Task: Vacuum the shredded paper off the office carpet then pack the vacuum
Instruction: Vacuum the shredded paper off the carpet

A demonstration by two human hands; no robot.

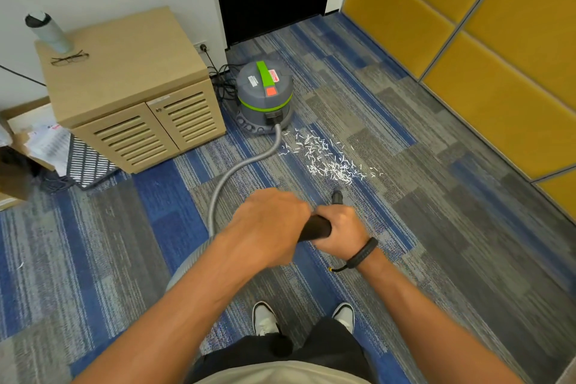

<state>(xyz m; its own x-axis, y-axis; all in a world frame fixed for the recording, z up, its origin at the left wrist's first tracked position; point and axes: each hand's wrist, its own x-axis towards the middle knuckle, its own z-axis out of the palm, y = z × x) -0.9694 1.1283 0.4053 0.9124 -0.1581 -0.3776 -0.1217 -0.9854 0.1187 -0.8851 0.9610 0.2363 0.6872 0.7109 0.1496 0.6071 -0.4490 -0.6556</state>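
Gripping the stiff black wand (314, 227) at frame centre with both hands (271, 221) (339, 234) clamped together, its nozzle (337, 196) nears light, flyaway paper (330, 162) below the vacuum (265, 100).

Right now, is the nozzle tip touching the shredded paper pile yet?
Apart. The head view shows the nozzle tip just short of the shredded paper, with a strip of bare carpet between them. Both hands grip the wand.
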